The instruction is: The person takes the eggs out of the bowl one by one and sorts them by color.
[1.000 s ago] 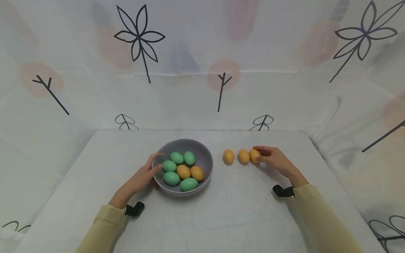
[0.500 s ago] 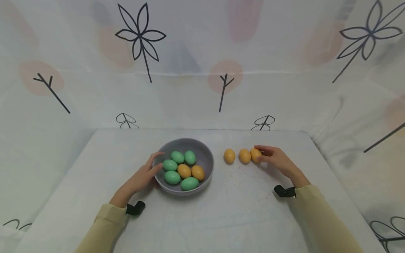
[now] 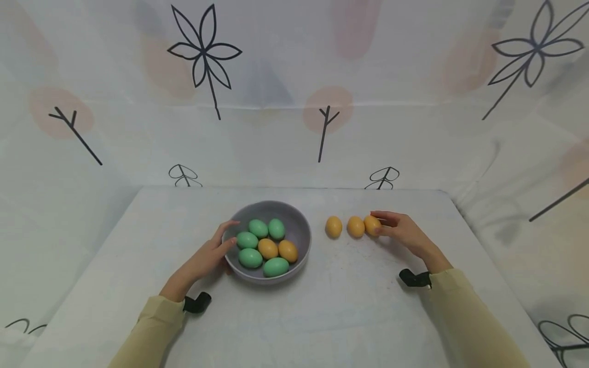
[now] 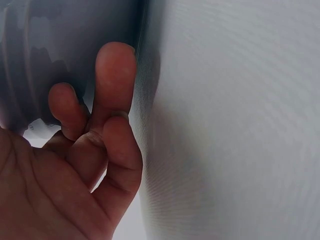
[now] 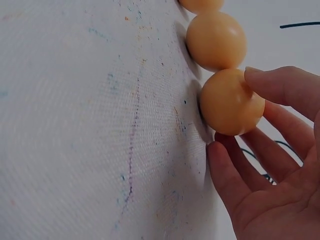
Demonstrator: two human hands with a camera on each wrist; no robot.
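Observation:
A grey bowl stands left of the table's middle, with several green eggs and two yellow-orange eggs inside. My left hand holds the bowl at its left side, thumb and index finger over the rim. In the left wrist view, the other fingers curl by the bowl's outer wall, low over the cloth. To the right, my right hand pinches the rightmost yellow-orange egg of a row of three between thumb and fingers. That egg touches the middle egg.
The leftmost egg of the row lies slightly apart, between the bowl and the other two. A white cloth covers the table. Behind it hangs a patterned sheet, and the table's back edge runs along its foot.

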